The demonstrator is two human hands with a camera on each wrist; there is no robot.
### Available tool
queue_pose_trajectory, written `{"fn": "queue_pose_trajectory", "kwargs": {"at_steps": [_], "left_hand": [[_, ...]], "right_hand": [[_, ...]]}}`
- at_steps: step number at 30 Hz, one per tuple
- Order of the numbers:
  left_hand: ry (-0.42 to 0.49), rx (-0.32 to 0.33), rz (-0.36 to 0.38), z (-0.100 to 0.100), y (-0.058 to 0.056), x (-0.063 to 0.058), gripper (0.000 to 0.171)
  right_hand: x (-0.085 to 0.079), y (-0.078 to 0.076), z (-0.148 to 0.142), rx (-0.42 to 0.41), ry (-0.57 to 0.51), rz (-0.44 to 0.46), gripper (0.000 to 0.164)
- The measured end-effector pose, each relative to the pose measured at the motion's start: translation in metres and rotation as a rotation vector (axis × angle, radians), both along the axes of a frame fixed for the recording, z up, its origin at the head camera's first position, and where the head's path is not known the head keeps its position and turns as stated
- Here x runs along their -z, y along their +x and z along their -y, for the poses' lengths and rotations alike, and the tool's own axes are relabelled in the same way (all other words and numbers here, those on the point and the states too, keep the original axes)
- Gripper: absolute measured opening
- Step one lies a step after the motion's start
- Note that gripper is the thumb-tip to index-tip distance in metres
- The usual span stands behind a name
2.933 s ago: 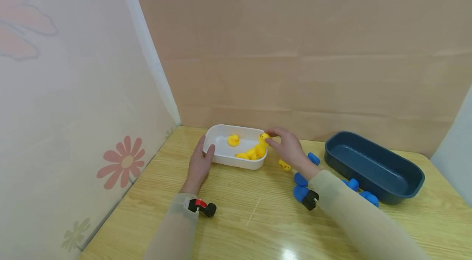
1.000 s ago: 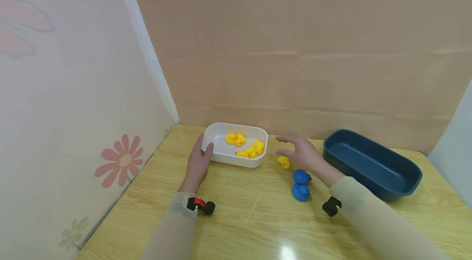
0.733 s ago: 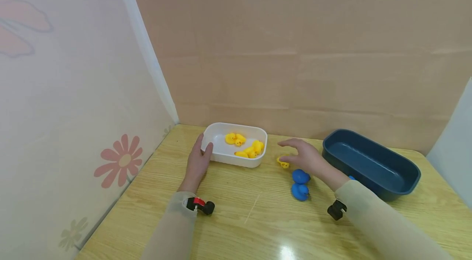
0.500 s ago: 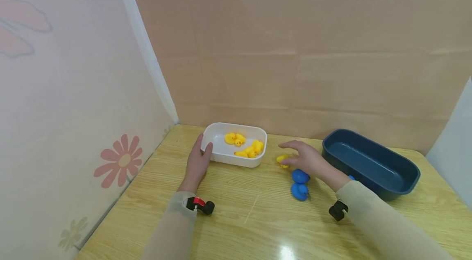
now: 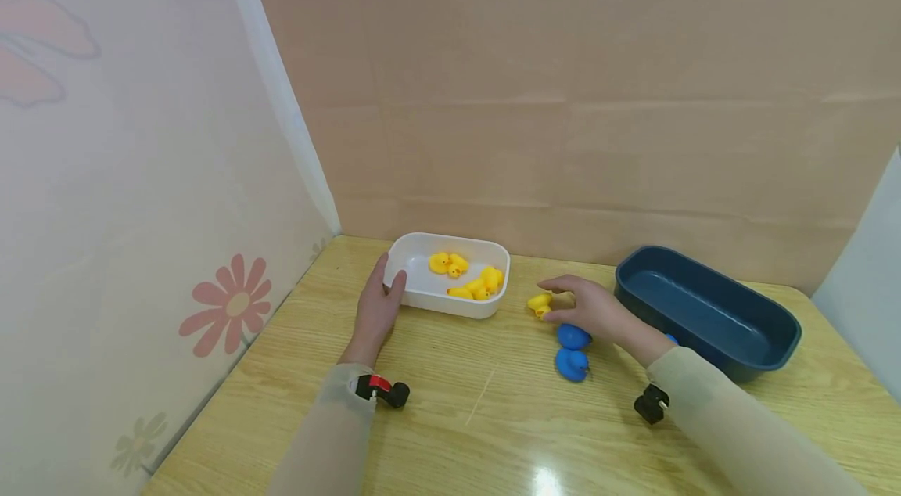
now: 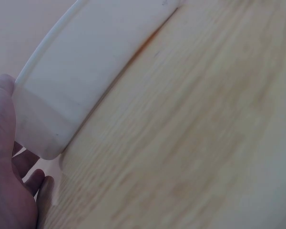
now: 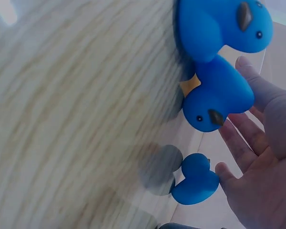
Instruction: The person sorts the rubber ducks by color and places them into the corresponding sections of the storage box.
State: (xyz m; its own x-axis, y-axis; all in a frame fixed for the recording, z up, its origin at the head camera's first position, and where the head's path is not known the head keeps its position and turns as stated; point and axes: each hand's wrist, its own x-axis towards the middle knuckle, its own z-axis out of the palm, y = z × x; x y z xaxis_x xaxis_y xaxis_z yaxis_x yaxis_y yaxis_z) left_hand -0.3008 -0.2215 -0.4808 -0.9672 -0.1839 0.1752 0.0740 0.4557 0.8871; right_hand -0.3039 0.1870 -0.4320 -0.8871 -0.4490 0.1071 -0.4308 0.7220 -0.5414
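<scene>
A white tub (image 5: 450, 306) with several yellow rubber ducks (image 5: 490, 278) lies left of centre in the head view. My left hand (image 5: 376, 312) holds its near left corner, thumb on the front wall and fingers along the end; the left wrist view shows the thumb at the tub's rim. My right hand (image 5: 587, 308) reaches over the table, thumb and index finger spread on either side of a loose yellow rubber duck (image 5: 539, 303). Whether the fingertips touch that duck cannot be told. Beneath the right hand sit two blue rubber ducks (image 5: 572, 364), seen large in the right wrist view.
A dark blue tub (image 5: 704, 316) stands at the right with nothing in it. A bit of another blue duck (image 5: 672, 339) shows beside it, mostly behind the right forearm. Brown paper covers the back wall (image 5: 563, 128); a flowered panel (image 5: 176, 206) rises on the left.
My right hand let a yellow duck go into the white tub, withdrew rightward and lowered to the loose duck, which has turned slightly. The left hand stays at the tub.
</scene>
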Motion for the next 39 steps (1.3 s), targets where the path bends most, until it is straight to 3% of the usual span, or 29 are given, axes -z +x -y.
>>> {"fn": "queue_pose_trajectory", "kwargs": {"at_steps": [22,39], "left_hand": [[0.000,-0.006,-0.015,0.001,0.000,0.002,0.074],[-0.004,-0.009,-0.007,0.001,0.000,0.002,0.074]], "right_hand": [[0.007,-0.006,0.009,0.029,0.049,0.026,0.056],[0.008,-0.004,0.012,0.040,0.028,0.009,0.050]]}}
